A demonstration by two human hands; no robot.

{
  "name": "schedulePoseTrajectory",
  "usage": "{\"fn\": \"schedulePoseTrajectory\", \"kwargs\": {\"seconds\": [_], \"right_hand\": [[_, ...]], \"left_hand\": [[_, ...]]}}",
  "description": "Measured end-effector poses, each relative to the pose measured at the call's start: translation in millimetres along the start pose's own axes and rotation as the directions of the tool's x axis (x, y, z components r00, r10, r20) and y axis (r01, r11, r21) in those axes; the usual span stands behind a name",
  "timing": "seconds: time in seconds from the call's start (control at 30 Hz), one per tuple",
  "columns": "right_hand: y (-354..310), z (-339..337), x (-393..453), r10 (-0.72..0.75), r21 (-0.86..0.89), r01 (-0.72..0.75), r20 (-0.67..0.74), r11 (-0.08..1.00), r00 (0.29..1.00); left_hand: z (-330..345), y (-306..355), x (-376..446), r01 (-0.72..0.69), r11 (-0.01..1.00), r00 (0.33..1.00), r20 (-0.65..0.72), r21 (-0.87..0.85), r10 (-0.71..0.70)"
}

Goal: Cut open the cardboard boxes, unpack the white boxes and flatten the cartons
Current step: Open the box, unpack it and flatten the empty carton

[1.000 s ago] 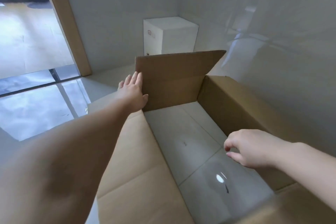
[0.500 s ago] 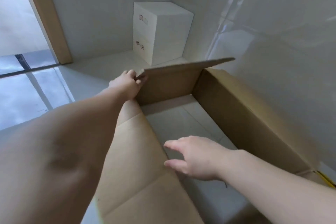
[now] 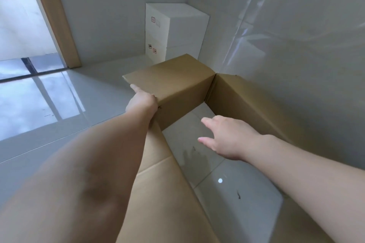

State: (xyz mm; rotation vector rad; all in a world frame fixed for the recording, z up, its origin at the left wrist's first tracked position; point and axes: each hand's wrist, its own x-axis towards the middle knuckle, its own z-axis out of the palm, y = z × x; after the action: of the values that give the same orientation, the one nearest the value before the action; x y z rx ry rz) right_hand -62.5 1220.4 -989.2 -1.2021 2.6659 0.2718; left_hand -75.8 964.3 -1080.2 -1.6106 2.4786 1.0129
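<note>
Brown cardboard is filling the middle and lower frame: the carton is standing open-bottomed on the glossy floor, with bare tile showing through it. Above it, in the upper centre, the two white boxes are sitting stacked in the corner against the wall, already unpacked. My left hand is gripping the near corner of the far flap, fingers hidden behind it, while my right hand is hovering open inside the carton, holding nothing. To flatten it well, I judge I should be pushing that flap fully outward and pressing opposite corners together so the walls collapse along their creases. Compared with half a second ago, the flap is lying folded further away from me, and my right hand is reaching further forward.
</note>
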Motion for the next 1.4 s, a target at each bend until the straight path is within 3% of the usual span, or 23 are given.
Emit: {"fn": "schedulePoseTrajectory", "kwargs": {"seconds": [0.1, 0.2, 0.27, 0.37, 0.43, 0.53, 0.63, 0.7, 0.8, 0.9, 1.0, 1.07, 1.17, 1.27, 1.33, 1.4], "right_hand": [[11, 1, -13, -0.028, -0.023, 0.029, 0.021, 0.999, 0.999], [35, 3, -30, -0.021, -0.033, 0.022, 0.039, 0.999, 0.999], [57, 5, -43, 0.02, -0.04, -0.017, 0.071, 0.999, 0.997], [92, 15, -63, 0.082, -0.082, -0.074, 0.109, 0.994, 0.991], [113, 23, -76, 0.134, -0.096, -0.122, 0.126, 0.988, 0.983], [139, 41, -93, 0.182, -0.075, -0.173, 0.13, 0.982, 0.975], [163, 59, -109, 0.206, -0.065, -0.199, 0.134, 0.978, 0.969], [180, 70, -121, 0.242, -0.062, -0.236, 0.139, 0.97, 0.96], [203, 86, -138, 0.329, -0.055, -0.325, 0.162, 0.944, 0.93], [221, 96, -148, 0.402, -0.049, -0.4, 0.179, 0.915, 0.898], [234, 99, -151, 0.467, -0.023, -0.47, 0.163, 0.883, 0.869], [238, 101, -151, 0.505, -0.008, -0.51, 0.154, 0.86, 0.849], [240, 107, -148, 0.516, 0.039, -0.529, 0.166, 0.848, 0.84], [236, 114, -144, 0.496, 0.081, -0.519, 0.2, 0.851, 0.845], [234, 116, -143, 0.488, 0.108, -0.514, 0.198, 0.851, 0.85], [234, 118, -142, 0.496, 0.123, -0.522, 0.19, 0.844, 0.847]], "left_hand": [[-1, -11, -17, -0.117, 0.992, 0.993, 0.003, 0.048, 0.117], [-2, -20, -48, -0.132, 0.94, 0.985, -0.066, 0.315, 0.16], [2, -19, -75, -0.225, 0.84, 0.948, -0.09, 0.493, 0.307], [25, -16, -125, -0.547, 0.654, 0.783, 0.043, 0.521, 0.621], [43, -15, -169, -0.78, 0.519, 0.615, 0.278, 0.349, 0.738], [66, -22, -234, -0.917, 0.346, 0.396, 0.551, 0.198, 0.734], [75, -40, -274, -0.953, 0.252, 0.292, 0.715, 0.165, 0.636], [71, -52, -286, -0.963, 0.204, 0.265, 0.768, 0.177, 0.583], [64, -67, -292, -0.949, 0.114, 0.3, 0.734, 0.293, 0.61], [62, -70, -293, -0.887, 0.156, 0.425, 0.636, 0.435, 0.644], [54, -62, -298, -0.831, 0.183, 0.522, 0.623, 0.526, 0.582], [48, -58, -313, -0.871, 0.173, 0.473, 0.688, 0.46, 0.551], [50, -52, -355, -0.967, 0.06, 0.243, 0.822, 0.248, 0.515], [67, -52, -393, -0.986, -0.079, 0.101, 0.906, 0.146, 0.412], [76, -54, -406, -0.98, -0.126, 0.093, 0.918, 0.152, 0.387], [79, -57, -410, -0.978, -0.073, 0.154, 0.906, 0.198, 0.394]]}}
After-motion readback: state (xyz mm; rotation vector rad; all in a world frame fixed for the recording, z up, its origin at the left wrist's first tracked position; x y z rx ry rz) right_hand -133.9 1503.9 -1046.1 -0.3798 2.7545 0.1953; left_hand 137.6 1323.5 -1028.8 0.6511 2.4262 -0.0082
